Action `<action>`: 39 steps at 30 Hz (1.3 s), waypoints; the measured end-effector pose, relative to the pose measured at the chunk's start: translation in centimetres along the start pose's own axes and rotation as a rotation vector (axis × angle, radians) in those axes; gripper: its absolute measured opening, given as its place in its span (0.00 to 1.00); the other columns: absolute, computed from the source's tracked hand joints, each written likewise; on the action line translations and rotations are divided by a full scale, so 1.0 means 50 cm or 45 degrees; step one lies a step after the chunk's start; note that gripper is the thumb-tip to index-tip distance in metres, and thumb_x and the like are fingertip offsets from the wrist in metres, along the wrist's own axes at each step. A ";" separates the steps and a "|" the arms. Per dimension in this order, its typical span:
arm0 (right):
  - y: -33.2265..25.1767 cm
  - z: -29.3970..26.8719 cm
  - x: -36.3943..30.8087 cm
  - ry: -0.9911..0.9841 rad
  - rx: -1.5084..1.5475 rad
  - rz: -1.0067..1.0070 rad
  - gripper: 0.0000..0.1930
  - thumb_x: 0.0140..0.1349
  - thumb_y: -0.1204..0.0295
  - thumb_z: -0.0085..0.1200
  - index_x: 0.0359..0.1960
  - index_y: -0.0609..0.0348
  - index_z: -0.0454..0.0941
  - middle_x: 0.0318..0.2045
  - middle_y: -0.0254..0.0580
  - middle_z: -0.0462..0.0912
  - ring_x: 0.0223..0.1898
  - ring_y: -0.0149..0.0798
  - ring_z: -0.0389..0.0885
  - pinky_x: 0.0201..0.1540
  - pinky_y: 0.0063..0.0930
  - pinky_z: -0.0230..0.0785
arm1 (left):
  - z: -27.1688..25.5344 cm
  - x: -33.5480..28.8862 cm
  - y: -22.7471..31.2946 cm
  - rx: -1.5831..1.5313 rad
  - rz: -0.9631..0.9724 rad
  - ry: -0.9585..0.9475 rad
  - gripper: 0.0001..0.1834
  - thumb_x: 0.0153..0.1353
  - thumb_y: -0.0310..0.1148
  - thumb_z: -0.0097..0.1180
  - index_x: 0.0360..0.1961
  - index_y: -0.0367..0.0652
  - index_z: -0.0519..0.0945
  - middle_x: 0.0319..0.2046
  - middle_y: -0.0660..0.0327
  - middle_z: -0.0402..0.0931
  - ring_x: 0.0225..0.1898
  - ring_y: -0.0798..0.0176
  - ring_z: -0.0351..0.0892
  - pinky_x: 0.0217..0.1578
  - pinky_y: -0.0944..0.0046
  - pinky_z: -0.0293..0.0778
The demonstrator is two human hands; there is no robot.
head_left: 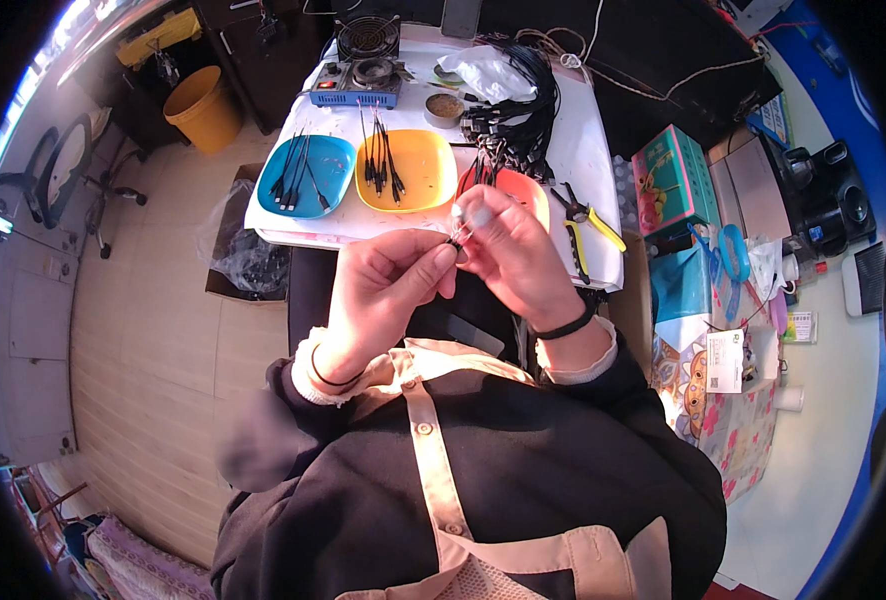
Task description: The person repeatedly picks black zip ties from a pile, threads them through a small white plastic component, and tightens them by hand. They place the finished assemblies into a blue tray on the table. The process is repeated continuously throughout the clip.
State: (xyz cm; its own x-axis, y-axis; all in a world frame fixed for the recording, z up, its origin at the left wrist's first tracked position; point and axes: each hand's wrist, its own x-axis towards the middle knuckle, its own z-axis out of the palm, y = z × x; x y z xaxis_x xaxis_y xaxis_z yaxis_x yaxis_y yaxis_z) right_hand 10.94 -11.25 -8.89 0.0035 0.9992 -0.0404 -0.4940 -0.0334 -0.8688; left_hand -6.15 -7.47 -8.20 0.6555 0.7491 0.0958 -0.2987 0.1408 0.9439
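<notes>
My left hand [388, 285] and my right hand [511, 250] meet in front of the white-covered table. Between the left thumb and forefinger is pinched a short black cable [453, 243], mostly hidden by the fingers. At its tip, thin light wires stick out, and the right fingertips close on them. A pale cover shows on a right-hand fingertip. Just beyond the hands is a red-orange dish [531, 193], partly hidden, with cables over its edge. The yellow dish [435, 160] and blue dish [338, 160] each hold several short black cables with bare wire ends.
Yellow-handled wire strippers [593, 218] lie right of the dishes. Behind stand a small blue heating device [358, 90], a round tin [444, 108] and a black cable bundle [523, 110]. A carton with plastic [248, 255] sits on the floor left; a green box [675, 180] stands right.
</notes>
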 end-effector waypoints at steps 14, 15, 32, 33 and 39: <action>-0.055 -0.020 -0.026 0.297 -1.169 -0.515 0.11 0.69 0.66 0.50 0.35 0.63 0.74 0.27 0.27 0.74 0.30 0.21 0.69 0.33 0.16 0.63 | -0.027 -0.013 0.010 0.132 -0.132 -0.121 0.07 0.66 0.28 0.55 0.36 0.34 0.81 0.20 0.69 0.74 0.21 0.81 0.66 0.21 0.79 0.59; -0.069 -0.031 -0.032 0.359 -0.993 -0.589 0.11 0.68 0.65 0.50 0.38 0.62 0.74 0.28 0.27 0.74 0.32 0.19 0.70 0.34 0.14 0.63 | -0.037 -0.015 0.017 0.079 -0.212 -0.132 0.07 0.66 0.28 0.55 0.36 0.34 0.81 0.20 0.69 0.73 0.21 0.81 0.65 0.21 0.79 0.58; -0.069 -0.004 -0.062 -0.290 -1.646 -1.102 0.09 0.52 0.78 0.62 0.34 0.62 0.76 0.29 0.39 0.76 0.32 0.41 0.76 0.36 0.28 0.71 | -0.028 -0.005 0.032 0.695 0.198 -0.311 0.05 0.61 0.24 0.56 0.36 0.32 0.80 0.19 0.60 0.73 0.20 0.66 0.73 0.20 0.70 0.66; -0.059 -0.006 -0.064 -0.238 -1.570 -1.030 0.07 0.55 0.77 0.61 0.34 0.62 0.76 0.29 0.38 0.76 0.31 0.38 0.75 0.35 0.26 0.70 | -0.023 -0.007 0.029 0.967 0.455 -0.259 0.05 0.60 0.23 0.56 0.36 0.33 0.80 0.19 0.58 0.73 0.21 0.62 0.75 0.21 0.68 0.68; -0.024 -0.020 -0.075 -0.169 -0.129 0.305 0.10 0.68 0.67 0.51 0.40 0.62 0.76 0.31 0.27 0.75 0.32 0.19 0.70 0.35 0.16 0.65 | -0.030 -0.010 0.014 1.793 1.283 -0.349 0.18 0.43 0.22 0.55 0.39 0.25 0.76 0.23 0.59 0.70 0.22 0.64 0.73 0.22 0.65 0.72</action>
State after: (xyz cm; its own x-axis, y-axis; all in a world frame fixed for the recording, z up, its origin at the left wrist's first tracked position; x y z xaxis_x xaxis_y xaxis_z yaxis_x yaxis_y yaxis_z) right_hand 12.39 -15.00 -8.19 -0.2197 0.9566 -0.1915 -0.3775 -0.2644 -0.8875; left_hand -7.73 -6.79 -8.07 0.7411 0.0415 0.6701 0.0521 -0.9986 0.0043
